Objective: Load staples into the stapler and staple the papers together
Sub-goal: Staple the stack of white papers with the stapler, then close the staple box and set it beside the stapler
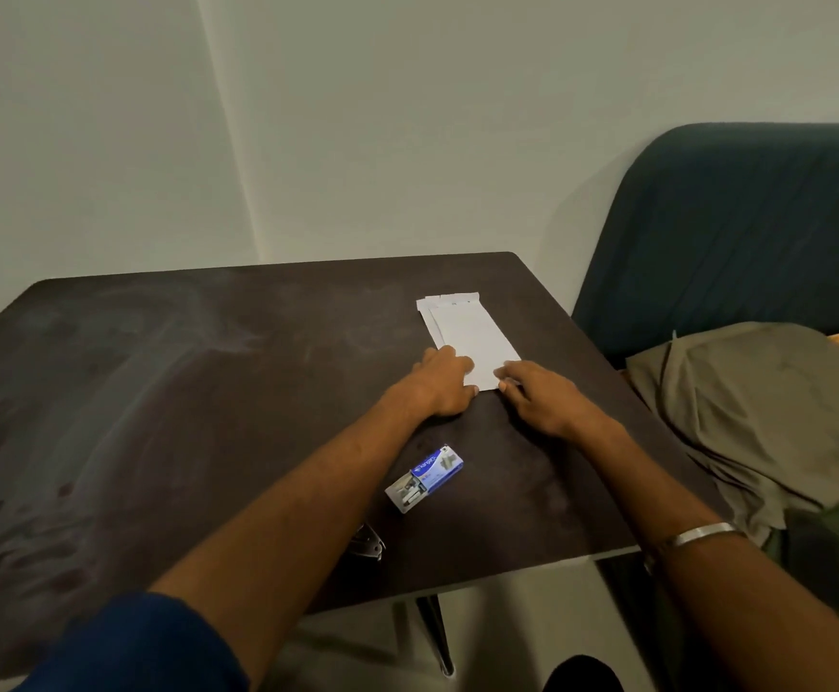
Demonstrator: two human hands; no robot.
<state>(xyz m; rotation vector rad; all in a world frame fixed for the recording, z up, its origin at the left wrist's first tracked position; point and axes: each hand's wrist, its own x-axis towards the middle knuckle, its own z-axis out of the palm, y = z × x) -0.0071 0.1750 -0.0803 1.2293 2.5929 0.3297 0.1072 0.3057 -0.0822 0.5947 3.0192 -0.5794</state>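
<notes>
A small stack of white papers [467, 332] lies on the dark table [183, 392] toward its far right. My left hand [445, 382] rests on the papers' near left corner, fingers curled onto the sheet. At the near right corner my right hand [540, 397] has its fingertips on the edge. A blue staple box [425, 476], slid partly open with staples showing, lies closer to me between my forearms. The metal stapler [370, 541] peeks out from under my left forearm, mostly hidden.
The table's right edge runs close to the papers, and its near edge sits just behind the stapler. A dark teal sofa [737, 232] with an olive cloth [757, 417] stands to the right. A pale wall lies behind.
</notes>
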